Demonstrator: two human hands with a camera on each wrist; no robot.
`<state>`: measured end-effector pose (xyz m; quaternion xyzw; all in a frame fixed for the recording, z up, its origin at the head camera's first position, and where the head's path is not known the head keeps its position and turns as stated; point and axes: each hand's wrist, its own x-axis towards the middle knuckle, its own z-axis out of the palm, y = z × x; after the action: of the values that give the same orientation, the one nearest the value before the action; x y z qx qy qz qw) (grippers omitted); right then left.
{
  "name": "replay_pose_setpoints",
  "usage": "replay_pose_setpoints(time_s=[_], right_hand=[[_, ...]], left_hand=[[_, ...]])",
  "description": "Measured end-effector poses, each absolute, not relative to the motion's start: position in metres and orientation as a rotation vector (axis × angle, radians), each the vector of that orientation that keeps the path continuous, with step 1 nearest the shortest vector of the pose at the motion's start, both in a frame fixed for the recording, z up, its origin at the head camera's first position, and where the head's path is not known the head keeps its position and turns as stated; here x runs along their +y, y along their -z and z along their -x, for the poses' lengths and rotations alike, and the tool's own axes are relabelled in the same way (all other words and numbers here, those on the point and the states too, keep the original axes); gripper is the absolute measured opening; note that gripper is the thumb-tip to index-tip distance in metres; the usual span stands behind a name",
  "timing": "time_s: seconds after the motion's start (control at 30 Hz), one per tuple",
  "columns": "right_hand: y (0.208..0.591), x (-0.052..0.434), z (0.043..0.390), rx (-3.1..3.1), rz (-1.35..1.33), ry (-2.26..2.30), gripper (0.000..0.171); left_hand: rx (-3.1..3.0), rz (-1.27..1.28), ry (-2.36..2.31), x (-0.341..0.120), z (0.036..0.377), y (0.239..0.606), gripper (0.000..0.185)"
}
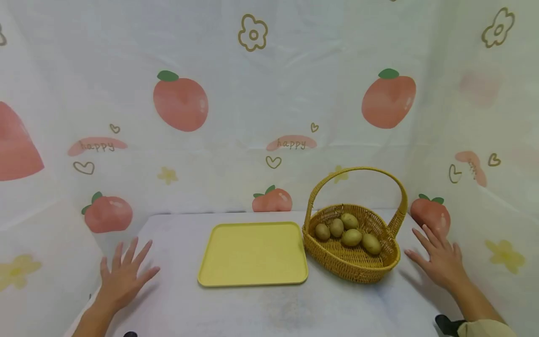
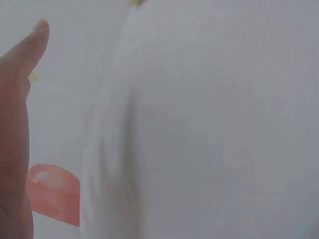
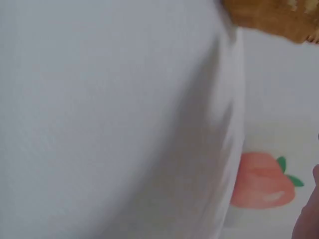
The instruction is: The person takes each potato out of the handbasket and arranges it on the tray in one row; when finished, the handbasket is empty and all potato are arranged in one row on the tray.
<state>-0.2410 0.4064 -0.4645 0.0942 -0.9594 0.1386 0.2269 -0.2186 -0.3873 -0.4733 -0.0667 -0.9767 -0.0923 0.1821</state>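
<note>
The right hand (image 1: 442,263), fingers spread and empty, is just right of a wicker basket (image 1: 351,270) of potatoes (image 1: 351,238); the left hand (image 1: 121,282), also spread, is farther, beyond a yellow tray (image 1: 253,255).

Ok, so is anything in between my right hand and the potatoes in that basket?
Yes, the basket itself: its right wall and the right foot of its handle stand between your right hand and the potatoes. Nothing else visible does. The top is open.
</note>
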Motion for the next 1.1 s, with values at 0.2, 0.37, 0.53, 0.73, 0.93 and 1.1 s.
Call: replay_pose_setpoints(time_s=[0.2, 0.37, 0.53, 0.73, 0.93, 1.1], right_hand=[[0.46, 0.391, 0.232, -2.463, -0.35, -0.557, 0.071], [0.453, 0.377, 0.226, -2.31, -0.447, -0.727, 0.071], [0.441, 0.362, 0.223, -2.212, -0.493, -0.788, 0.073], [0.422, 0.339, 0.223, -2.146, -0.469, -0.806, 0.068], [0.409, 0.32, 0.232, -2.156, -0.398, -0.747, 0.049], [0.399, 0.311, 0.242, -2.185, -0.393, -0.696, 0.035]], left_hand=[[-2.639, 0.204, 0.423, -0.369, 0.215, 0.465, 0.079], [-2.579, 0.239, 0.589, -0.354, 0.213, 0.458, 0.077], [-2.516, 0.293, 0.76, -0.342, 0.211, 0.446, 0.068], [-2.407, 0.362, 0.796, -0.328, 0.209, 0.427, 0.05], [-2.357, 0.371, 0.829, -0.318, 0.209, 0.414, 0.046], [-2.354, 0.342, 0.827, -0.312, 0.212, 0.408, 0.045]])
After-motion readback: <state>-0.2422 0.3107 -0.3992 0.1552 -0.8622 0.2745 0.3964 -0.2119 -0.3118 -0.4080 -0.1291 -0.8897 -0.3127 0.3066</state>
